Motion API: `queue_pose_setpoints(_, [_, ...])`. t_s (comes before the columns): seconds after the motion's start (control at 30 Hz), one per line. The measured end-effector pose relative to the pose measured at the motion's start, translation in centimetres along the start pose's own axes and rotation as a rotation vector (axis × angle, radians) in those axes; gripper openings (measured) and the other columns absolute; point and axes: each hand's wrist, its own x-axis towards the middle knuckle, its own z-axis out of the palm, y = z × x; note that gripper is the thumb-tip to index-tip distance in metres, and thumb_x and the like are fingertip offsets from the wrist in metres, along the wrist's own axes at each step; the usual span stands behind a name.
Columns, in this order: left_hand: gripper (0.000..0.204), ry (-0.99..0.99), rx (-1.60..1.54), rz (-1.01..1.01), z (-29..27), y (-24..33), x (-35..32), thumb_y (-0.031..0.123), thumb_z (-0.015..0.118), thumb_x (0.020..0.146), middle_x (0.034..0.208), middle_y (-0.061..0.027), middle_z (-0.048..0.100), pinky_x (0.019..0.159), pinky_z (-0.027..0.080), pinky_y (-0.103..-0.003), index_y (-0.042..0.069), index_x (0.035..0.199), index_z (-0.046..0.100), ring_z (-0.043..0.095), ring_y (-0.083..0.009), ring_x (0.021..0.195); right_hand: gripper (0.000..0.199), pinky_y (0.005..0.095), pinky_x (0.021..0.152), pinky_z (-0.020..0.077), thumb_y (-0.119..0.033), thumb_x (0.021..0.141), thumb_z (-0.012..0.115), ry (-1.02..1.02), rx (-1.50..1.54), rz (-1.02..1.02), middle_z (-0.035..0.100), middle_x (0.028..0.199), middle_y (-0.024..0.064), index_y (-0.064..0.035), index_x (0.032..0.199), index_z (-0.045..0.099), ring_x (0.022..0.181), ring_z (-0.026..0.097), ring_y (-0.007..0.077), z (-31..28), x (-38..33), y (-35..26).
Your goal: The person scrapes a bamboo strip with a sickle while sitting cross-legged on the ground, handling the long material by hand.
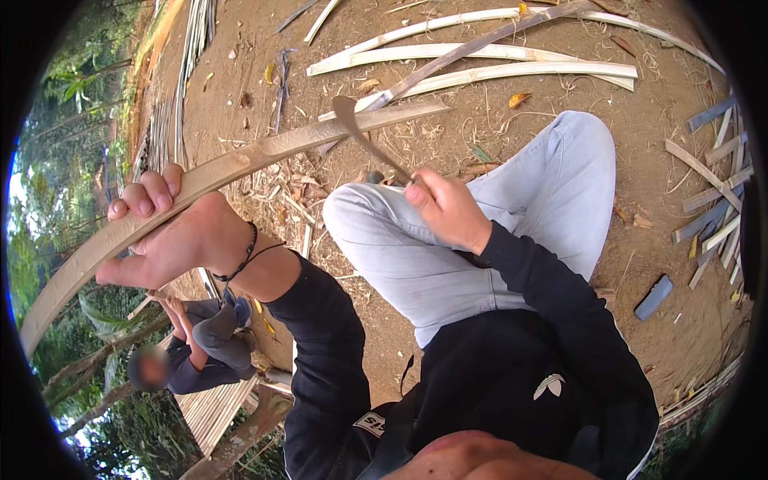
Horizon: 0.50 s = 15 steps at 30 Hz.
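A long, pale split bamboo strip runs from the lower left up toward the middle. My left hand is closed around it, the fingers over its upper edge and the thumb beneath. In my right hand, above my knees, is the handle of a knife; the handle is mostly hidden by my fingers. The knife's narrow dark blade widens toward its tip and crosses the strip near its far right end. Whether blade and strip touch, I cannot tell.
More split strips lie on the dirt ahead, with a darker pole across them. Short bamboo pieces are heaped at right, near a loose blue-grey piece. Shavings litter the ground. Another person sits at lower left by bamboo slats.
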Motion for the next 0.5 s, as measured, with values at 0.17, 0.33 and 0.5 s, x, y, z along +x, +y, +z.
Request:
queue_pose_setpoints(0.17, [0.060, -0.117, 0.142, 0.139, 0.0, 1.5, -3.3, 0.066, 0.036, 0.091, 0.070, -0.0051, 0.049, 0.047, 0.046, -0.028, 0.008, 0.082, 0.052, 0.051, -0.0186, 0.053, 0.046, 0.0290, 0.054, 0.0429, -0.045, 0.097, 0.046, -0.039, 0.147, -0.089, 0.056, 0.070, 0.0047, 0.0008, 0.100, 0.051, 0.058, 0.054, 0.0143, -0.2, -0.8, -2.2])
queue_pose_setpoints(0.33, [0.044, 0.095, 0.128, 0.253, 1.9, 1.0, -3.7, 0.051, 0.049, 0.093, 0.074, -0.0031, 0.051, 0.063, 0.051, -0.033, 0.009, 0.083, 0.055, 0.054, -0.0194, 0.060, 0.031, 0.0323, 0.055, 0.0413, -0.030, 0.094, 0.052, -0.181, 0.449, 0.007, 0.056, 0.069, 0.0094, -0.0002, 0.099, 0.051, 0.060, 0.055, 0.0237, -3.0, -1.6, -5.3])
queue_pose_setpoints(0.5, [0.042, -0.228, -0.034, 0.050, 2.3, 1.0, -3.9, 0.050, 0.054, 0.092, 0.071, 0.0008, 0.046, 0.057, 0.041, -0.028, 0.010, 0.080, 0.051, 0.046, -0.0122, 0.054, 0.030, 0.0361, 0.055, 0.0412, -0.032, 0.096, 0.046, -0.228, 0.376, -0.076, 0.052, 0.064, 0.0129, -0.0035, 0.090, 0.052, 0.058, 0.054, 0.0321, -4.0, -2.7, -6.8])
